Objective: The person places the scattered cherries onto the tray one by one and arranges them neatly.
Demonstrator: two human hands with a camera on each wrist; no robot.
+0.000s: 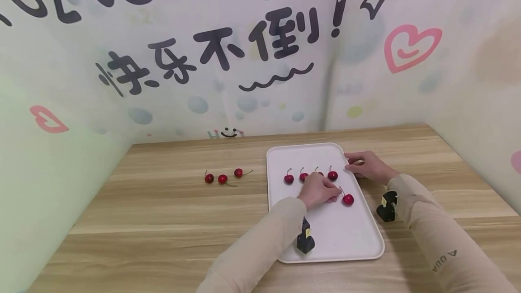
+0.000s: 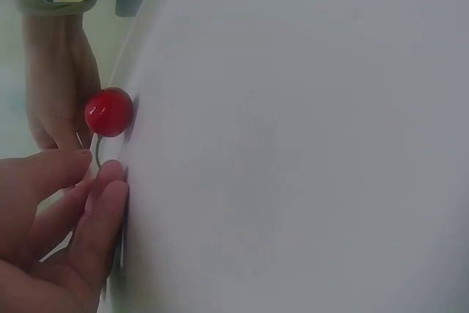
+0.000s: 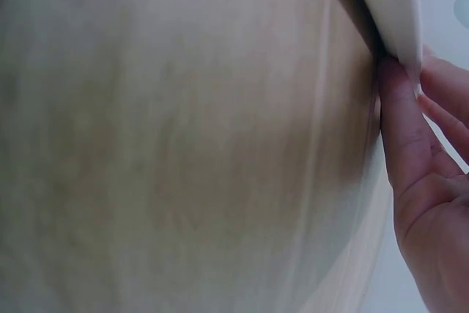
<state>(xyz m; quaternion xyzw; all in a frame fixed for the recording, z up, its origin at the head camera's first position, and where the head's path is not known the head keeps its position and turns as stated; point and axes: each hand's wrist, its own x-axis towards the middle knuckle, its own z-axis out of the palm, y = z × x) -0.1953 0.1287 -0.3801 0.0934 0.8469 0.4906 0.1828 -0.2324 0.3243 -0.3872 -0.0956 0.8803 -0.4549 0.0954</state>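
Cherry (image 1: 348,199), glossy red, on the right part of a white rectangular tray (image 1: 346,234), close inside its right rim. Its stem (image 2: 97,150) points up toward the left hand (image 1: 320,190), whose thumb and fingertips are curled in and appear to pinch the stem's end. Holding by the stem probably spares the fruit and leaves it free to be turned. Whether the fruit bears fully on the tray or is slightly raised, cannot tell.

Right hand (image 1: 368,166) grips the tray's right rim toward the far end: one digit under the edge, others on the opposite face, most likely to steady it.

Farther up the tray, a row of four cherries (image 1: 303,177) runs left to right, visible stems pointing to the far side; the even spacing looks deliberate. The third is mostly hidden by the left hand, which lies just on the near side of the row and leaves little room there.

Left of the tray, well apart from it, three cherries (image 1: 222,179) lie loose on the wood-grain table (image 1: 163,220), stems pointing different ways. Left forearm, in a beige sleeve (image 1: 260,243), crosses the tray's near left corner, between the body and the bare near surface. Beyond the table, a printed wall sheet (image 1: 228,107) with dark lettering.
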